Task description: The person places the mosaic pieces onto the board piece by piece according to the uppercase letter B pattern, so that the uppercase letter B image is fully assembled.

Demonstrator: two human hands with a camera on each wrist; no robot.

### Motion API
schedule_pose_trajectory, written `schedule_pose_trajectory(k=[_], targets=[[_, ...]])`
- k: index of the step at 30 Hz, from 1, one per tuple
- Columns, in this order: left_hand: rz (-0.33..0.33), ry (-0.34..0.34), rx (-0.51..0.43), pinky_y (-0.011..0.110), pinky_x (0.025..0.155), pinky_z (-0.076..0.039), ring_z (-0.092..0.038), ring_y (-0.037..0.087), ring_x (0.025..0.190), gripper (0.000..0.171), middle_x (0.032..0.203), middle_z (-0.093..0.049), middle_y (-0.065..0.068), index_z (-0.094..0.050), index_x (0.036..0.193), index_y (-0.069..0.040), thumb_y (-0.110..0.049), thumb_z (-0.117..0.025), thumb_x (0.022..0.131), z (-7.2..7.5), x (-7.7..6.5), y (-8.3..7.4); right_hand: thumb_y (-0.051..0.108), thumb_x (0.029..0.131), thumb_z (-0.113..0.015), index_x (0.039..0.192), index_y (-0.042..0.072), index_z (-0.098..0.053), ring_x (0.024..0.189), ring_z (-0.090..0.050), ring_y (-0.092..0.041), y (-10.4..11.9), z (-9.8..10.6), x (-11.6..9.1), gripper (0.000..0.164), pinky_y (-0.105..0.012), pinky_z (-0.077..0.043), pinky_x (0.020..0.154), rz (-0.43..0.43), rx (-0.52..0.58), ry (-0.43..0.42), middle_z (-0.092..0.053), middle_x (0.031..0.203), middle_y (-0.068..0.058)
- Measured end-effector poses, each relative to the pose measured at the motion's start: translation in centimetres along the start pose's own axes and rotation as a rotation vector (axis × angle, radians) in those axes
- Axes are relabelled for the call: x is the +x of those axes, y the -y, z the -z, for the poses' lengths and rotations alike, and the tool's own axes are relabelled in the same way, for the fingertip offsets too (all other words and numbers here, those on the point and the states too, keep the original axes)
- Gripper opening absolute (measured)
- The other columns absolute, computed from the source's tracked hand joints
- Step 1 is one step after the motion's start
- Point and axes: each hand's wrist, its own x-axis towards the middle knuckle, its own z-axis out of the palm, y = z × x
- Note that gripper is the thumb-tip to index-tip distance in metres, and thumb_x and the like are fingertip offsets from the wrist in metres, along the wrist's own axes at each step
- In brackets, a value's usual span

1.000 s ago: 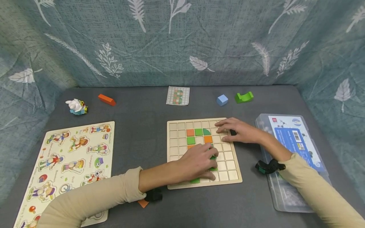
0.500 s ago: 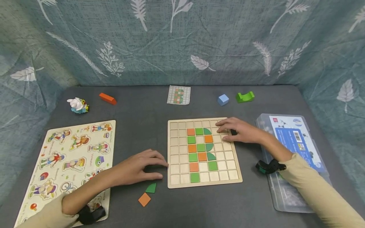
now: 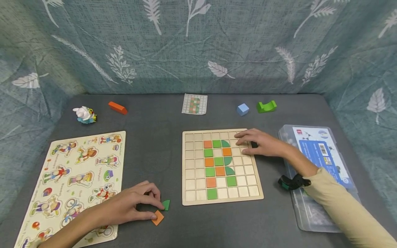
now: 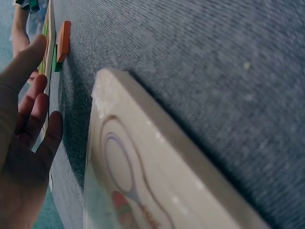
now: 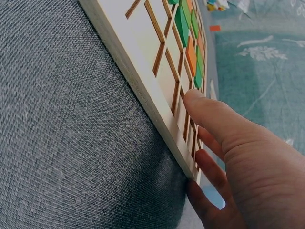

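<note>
My left hand (image 3: 134, 204) is low over the dark table, thumb and index finger spread apart. Its index fingertip reaches a green quarter-circle tile (image 3: 166, 205), and the thumb tip is at the edge of an orange square tile (image 3: 158, 217). The left wrist view shows these tiles beyond the thumb. To the right lies a wooden grid board (image 3: 191, 184) with orange and green squares and green quarter-circles set in its cells. My right hand (image 3: 260, 142) rests on the board's upper right edge, fingers extended; in the right wrist view the thumb lies over the rim.
A sports puzzle board (image 3: 81, 165) lies at left, partly under the left forearm. The right forearm passes over a clear plastic case (image 3: 319, 206). At the back are a pattern card (image 3: 194, 104), blue block (image 3: 242, 109), green arch block (image 3: 266, 106), orange block (image 3: 117, 107) and rabbit toy (image 3: 85, 114).
My left hand has left the grid board and moved left and toward me, down to the two loose tiles. A green square is uncovered on the board. The right hand has stayed put.
</note>
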Motion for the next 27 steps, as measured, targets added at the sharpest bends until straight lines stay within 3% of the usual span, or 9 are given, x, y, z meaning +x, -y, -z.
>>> schedule_pose_trajectory(k=[9, 16, 20, 27], targets=[[-0.079, 0.032, -0.032, 0.01, 0.072, -0.038, -0.042, -0.003, 0.088, 0.026, 0.101, -0.053, -0.013, -0.072, 0.111, -0.028, -0.026, -0.073, 0.085, -0.2, -0.2, 0.4, 0.021, 0.091, -0.068, 0.123, 0.012, -0.065, 0.131, -0.044, -0.035, 0.0, 0.0, 0.0, 0.033, -0.056, -0.037, 0.104, 0.001, 0.011, -0.001, -0.052, 0.141, -0.013], [-0.201, 0.021, 0.113, 0.001, 0.072, -0.034, -0.043, -0.007, 0.082, 0.023, 0.095, -0.056, -0.016, -0.074, 0.105, -0.03, -0.024, -0.075, 0.083, 0.3, -0.2, 0.8, 0.02, 0.09, -0.069, 0.122, 0.012, -0.065, 0.131, -0.044, -0.035, 0.0, 0.0, 0.1, 0.033, -0.055, -0.037, 0.105, 0.002, 0.004, -0.005, -0.053, 0.141, -0.013], [-0.221, 0.017, 0.19, 0.003, 0.073, -0.036, -0.045, -0.007, 0.084, 0.022, 0.098, -0.058, -0.017, -0.074, 0.103, -0.031, -0.024, -0.076, 0.083, 0.8, -0.2, 0.9, 0.02, 0.09, -0.068, 0.122, 0.012, -0.065, 0.131, -0.044, -0.035, -0.1, 0.0, 0.1, 0.033, -0.055, -0.037, 0.104, 0.005, 0.002, -0.005, -0.053, 0.14, -0.013], [-0.205, -0.06, 0.347, 0.009, 0.07, -0.04, -0.05, -0.002, 0.085, 0.019, 0.102, -0.063, -0.011, -0.076, 0.102, -0.027, -0.022, -0.076, 0.084, 1.9, -0.2, 1.7, 0.02, 0.091, -0.068, 0.122, 0.011, -0.065, 0.131, -0.044, -0.036, -0.1, 0.0, 0.1, 0.033, -0.056, -0.037, 0.104, 0.014, 0.002, -0.004, -0.052, 0.141, -0.014]])
